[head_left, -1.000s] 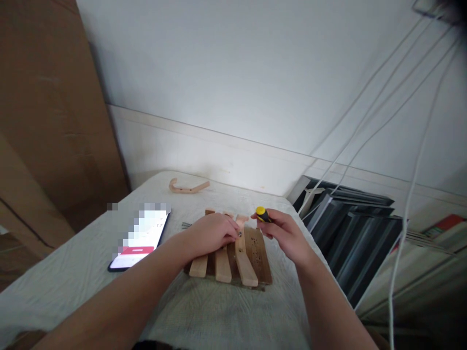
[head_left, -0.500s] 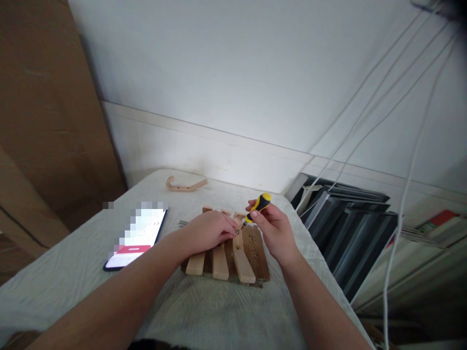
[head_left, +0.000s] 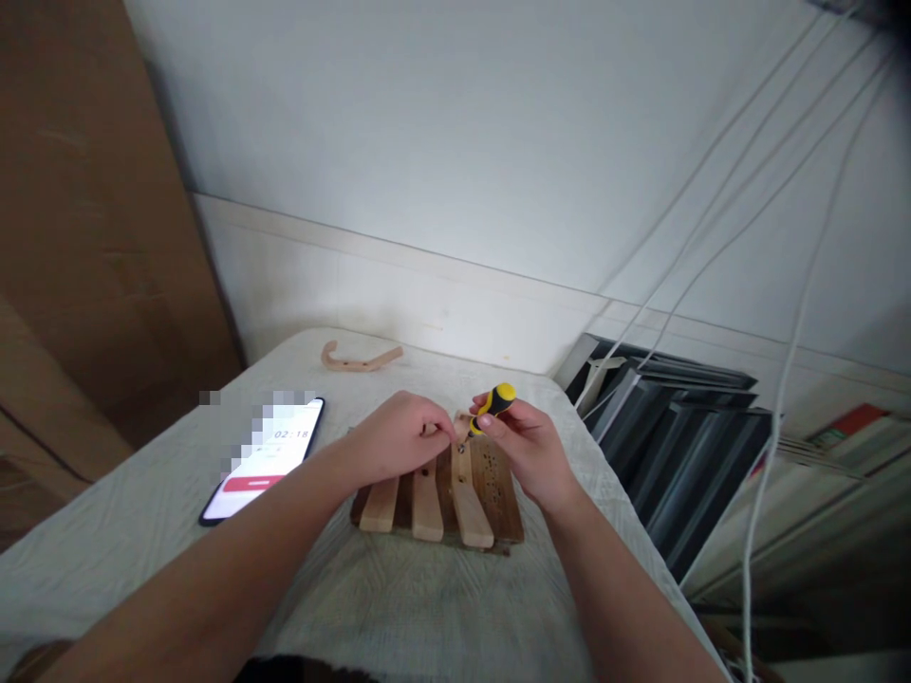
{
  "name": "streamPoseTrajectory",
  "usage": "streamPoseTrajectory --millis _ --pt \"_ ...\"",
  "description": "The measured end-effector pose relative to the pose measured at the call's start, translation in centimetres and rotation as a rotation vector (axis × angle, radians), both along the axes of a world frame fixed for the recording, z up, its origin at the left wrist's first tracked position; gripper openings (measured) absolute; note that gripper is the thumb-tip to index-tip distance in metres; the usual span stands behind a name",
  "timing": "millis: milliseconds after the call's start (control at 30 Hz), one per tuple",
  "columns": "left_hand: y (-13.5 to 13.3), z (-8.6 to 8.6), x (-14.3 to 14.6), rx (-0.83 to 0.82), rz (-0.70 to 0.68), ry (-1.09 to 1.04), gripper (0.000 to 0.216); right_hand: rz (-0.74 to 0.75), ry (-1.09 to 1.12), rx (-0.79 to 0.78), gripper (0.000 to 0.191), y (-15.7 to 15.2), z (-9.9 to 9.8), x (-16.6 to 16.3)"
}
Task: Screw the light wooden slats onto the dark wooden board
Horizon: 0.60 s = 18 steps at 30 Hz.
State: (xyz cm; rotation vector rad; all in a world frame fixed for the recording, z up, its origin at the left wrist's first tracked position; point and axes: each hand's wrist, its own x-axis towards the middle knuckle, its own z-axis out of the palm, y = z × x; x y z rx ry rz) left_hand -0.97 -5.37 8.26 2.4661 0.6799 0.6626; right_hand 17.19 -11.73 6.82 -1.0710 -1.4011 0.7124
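My right hand (head_left: 530, 441) is closed around the yellow and black handle of a screwdriver (head_left: 496, 400). Its shaft slants down to a small screw (head_left: 461, 450) at a hole in the rightmost wooden hook (head_left: 470, 503). Close to the screwdriver's tip, my left hand (head_left: 405, 432) is closed, thumb and fingertips together; whatever they pinch is too small to make out. Beneath both hands lies a brown wooden board (head_left: 509, 512) with a cluster of small carved marks. Two more wooden hooks, a middle one (head_left: 427, 507) and a left one (head_left: 380, 507), lie across it, partly covered by my left hand.
A loose wooden hook (head_left: 362, 360) lies at the back of the cloth-covered table (head_left: 356, 607). To the left is a phone (head_left: 267, 465) with a lit timer screen. Dark framed panels (head_left: 704, 455) lean beyond the right edge; white cables (head_left: 790, 360) hang there. A cardboard sheet (head_left: 85, 237) stands left.
The screwdriver's handle has shifted slightly left and down with my right hand. My left hand's fingers have curled and lifted a little, showing more of the screw area.
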Motion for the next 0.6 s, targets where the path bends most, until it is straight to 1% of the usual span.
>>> streamPoseTrajectory --millis 133,233,367,500,600 --pt "0.14 -0.07 0.15 0.018 0.031 -0.123 0.023 0.009 0.013 0.005 0.027 0.02 -0.08 0.08" --pt "0.01 -0.15 0.18 0.01 0.048 -0.175 0.022 0.007 0.022 0.018 0.026 0.0 -0.06 0.04" --pt "-0.3 -0.2 0.26 -0.03 0.067 -0.167 0.022 0.011 0.015 0.006 0.026 0.03 -0.08 -0.08" --pt "-0.16 -0.11 0.32 -0.014 0.098 -0.113 0.028 0.035 0.016 0.004 0.022 0.05 -0.21 -0.07" --pt "0.02 -0.04 0.27 -0.01 0.113 -0.117 0.026 0.027 0.005 0.001 0.023 0.07 -0.29 -0.01"
